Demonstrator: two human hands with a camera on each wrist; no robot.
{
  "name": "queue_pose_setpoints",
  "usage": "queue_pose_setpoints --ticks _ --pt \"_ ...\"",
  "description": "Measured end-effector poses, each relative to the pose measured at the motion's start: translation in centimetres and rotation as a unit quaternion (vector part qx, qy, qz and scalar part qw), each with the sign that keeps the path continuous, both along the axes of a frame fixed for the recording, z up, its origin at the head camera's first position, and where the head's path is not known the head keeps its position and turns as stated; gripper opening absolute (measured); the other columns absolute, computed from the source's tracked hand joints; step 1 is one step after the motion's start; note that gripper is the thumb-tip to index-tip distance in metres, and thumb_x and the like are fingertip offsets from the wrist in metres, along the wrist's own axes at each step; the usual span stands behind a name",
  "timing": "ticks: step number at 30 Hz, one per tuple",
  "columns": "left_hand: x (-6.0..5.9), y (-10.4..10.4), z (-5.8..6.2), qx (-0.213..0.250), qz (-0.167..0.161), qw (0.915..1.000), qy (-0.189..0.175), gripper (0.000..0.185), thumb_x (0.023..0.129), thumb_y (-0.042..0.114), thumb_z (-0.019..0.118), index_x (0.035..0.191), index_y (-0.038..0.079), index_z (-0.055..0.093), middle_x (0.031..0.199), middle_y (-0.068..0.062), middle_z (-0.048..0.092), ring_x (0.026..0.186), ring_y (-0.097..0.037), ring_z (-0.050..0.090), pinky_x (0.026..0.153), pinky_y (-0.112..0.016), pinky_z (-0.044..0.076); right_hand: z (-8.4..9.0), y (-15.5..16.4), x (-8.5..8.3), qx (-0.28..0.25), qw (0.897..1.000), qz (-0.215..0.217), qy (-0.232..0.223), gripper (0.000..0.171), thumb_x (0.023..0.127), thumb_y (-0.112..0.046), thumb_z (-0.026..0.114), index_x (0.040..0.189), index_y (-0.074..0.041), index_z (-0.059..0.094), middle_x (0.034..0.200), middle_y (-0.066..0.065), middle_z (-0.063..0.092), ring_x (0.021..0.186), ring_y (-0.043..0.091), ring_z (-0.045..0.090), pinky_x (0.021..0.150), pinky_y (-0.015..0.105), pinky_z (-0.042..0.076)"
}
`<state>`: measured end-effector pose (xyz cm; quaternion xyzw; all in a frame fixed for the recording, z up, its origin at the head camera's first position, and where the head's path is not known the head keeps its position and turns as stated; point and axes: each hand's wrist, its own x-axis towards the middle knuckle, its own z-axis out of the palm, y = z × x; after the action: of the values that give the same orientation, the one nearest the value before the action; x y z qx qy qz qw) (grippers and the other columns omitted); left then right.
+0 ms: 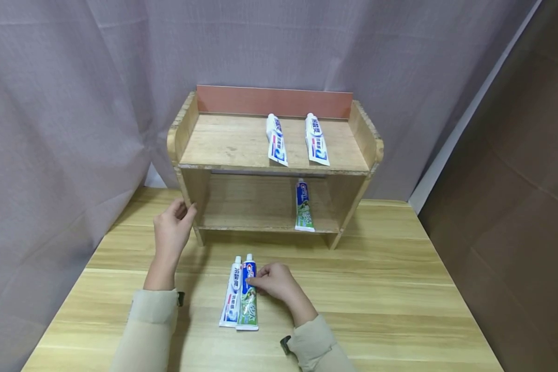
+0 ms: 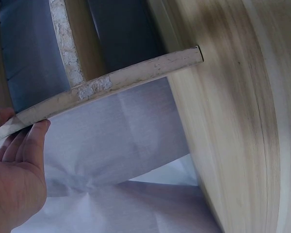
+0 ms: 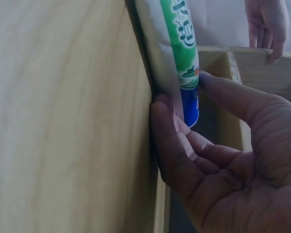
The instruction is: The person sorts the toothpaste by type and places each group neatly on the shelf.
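A blue and green toothpaste tube [image 1: 248, 306] lies on the wooden table [image 1: 376, 289], side by side with a white tube [image 1: 231, 299]. My right hand [image 1: 259, 281] pinches the blue and green tube near its cap end. In the right wrist view the thumb and fingertips of that hand [image 3: 185, 121] close on the tube [image 3: 182, 43]. My left hand [image 1: 182, 213] rests with straight fingers against the left side panel of a two-tier wooden shelf [image 1: 232, 147]. The left wrist view shows those fingers [image 2: 26, 145] touching the panel's chipped edge [image 2: 111, 82].
Two white tubes [image 1: 276, 139] [image 1: 316, 140] lie on the shelf's top board. A blue and green tube [image 1: 303, 206] lies on the lower board. A grey curtain [image 1: 65, 103] hangs behind and to the left; a brown wall [image 1: 516, 181] stands on the right.
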<state>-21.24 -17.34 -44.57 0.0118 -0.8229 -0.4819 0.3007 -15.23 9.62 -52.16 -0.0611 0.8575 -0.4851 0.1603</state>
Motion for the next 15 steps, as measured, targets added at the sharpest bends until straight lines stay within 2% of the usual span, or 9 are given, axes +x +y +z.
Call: queue_pose_setpoints --ticks 7,15 --pt "0.0 -0.02 -0.01 0.001 0.001 1.0 -0.007 0.023 0.096 0.02 0.069 0.111 0.004 0.074 0.108 -0.019 0.073 0.1 -0.034 0.072 0.085 -0.037 0.061 0.04 -0.03 0.13 0.037 0.999 0.004 0.01 0.039 0.08 -0.041 0.084 0.061 -0.014 0.062 0.055 -0.006 0.056 0.051 0.009 0.047 0.045 0.02 0.038" --pt "0.04 0.01 0.07 -0.004 0.001 1.0 -0.005 0.023 0.095 0.02 0.07 0.111 0.004 0.074 0.108 -0.019 0.073 0.1 -0.033 0.072 0.085 -0.037 0.062 0.27 -0.28 0.49 0.071 0.997 0.006 0.031 0.047 0.077 -0.044 0.085 0.056 -0.017 0.052 0.051 -0.01 0.042 0.047 0.008 0.037 0.042 0.02 0.028"
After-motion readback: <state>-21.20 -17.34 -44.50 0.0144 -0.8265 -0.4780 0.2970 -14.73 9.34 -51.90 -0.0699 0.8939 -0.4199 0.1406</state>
